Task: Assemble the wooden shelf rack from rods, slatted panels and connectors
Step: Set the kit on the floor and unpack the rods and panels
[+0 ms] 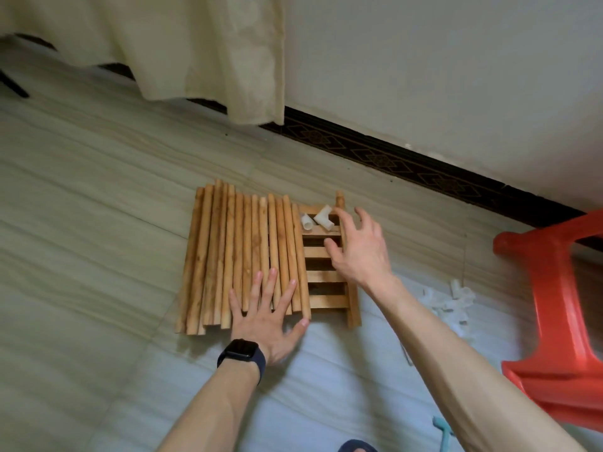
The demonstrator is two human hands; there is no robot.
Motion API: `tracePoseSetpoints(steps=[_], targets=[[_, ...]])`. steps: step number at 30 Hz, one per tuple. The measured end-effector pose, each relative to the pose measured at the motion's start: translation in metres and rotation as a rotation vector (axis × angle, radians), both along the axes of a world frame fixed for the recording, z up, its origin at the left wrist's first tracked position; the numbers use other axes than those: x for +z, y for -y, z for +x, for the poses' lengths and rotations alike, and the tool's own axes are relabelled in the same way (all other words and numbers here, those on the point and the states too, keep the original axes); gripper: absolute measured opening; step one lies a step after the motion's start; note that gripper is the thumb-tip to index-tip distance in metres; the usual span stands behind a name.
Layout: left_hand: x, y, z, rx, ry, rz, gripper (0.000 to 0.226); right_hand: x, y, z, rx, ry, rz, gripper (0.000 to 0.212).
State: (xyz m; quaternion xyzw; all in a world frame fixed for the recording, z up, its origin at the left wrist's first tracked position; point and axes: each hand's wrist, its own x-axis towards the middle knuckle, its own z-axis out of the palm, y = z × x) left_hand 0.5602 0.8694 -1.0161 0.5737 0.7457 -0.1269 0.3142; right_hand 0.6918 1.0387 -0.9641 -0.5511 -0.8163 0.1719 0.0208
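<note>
- The wooden rods [241, 256] lie side by side in a loose row on the tiled floor [81, 223], covering the left part of a slatted panel [326, 301].
- The left hand [267, 318] lies flat on the near ends of the rods. Its fingers [272, 285] are straight and spread apart, pressing down rather than gripping, and the thumb reaches out to the right by the outermost rod's end.
- The right hand [357, 247] is over the uncovered right part of the panel, fingers apart and slightly bent, holding nothing. Whether it touches the slats cannot be told.
- Two white connectors [321, 220] sit on the far slats of the panel, just left of the right hand's index fingertip and just right of the last rod.
- More white connectors lie in a blurred heap [453, 301] on the floor, well right of the panel.
- A dark watch [241, 352] is on the left wrist, its screen black.
- A red plastic stool [554, 321] stands at the right edge, and a cream curtain [195, 44] hangs over the dark, diamond-patterned skirting [391, 154].
</note>
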Motion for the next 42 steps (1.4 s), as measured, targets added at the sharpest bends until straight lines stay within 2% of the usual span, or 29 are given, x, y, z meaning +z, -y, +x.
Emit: tracePoseSetpoints(steps=[6,11,29,35,37,42], targets=[[-0.004,0.0,-0.003,0.011,0.007,-0.01,0.076,-0.021,-0.031,-0.059,0.11,0.212,-0.209,0.06],[-0.001,-0.003,-0.003,0.001,0.013,-0.005,0.076,-0.029,-0.034,-0.059,0.034,0.197,-0.123,0.048],[-0.003,-0.002,-0.005,0.015,0.013,-0.006,0.078,-0.041,-0.016,-0.072,0.017,0.178,-0.055,0.044],[-0.002,0.0,-0.004,0.007,0.006,-0.021,0.078,-0.032,-0.014,-0.077,0.018,0.266,-0.001,0.043],[-0.001,-0.001,-0.004,0.006,0.005,-0.026,0.078,-0.032,-0.012,-0.081,-0.009,0.249,-0.007,0.042],[-0.001,-0.003,-0.003,0.002,-0.003,-0.028,0.079,-0.033,-0.008,-0.077,-0.182,0.019,-0.029,0.04]])
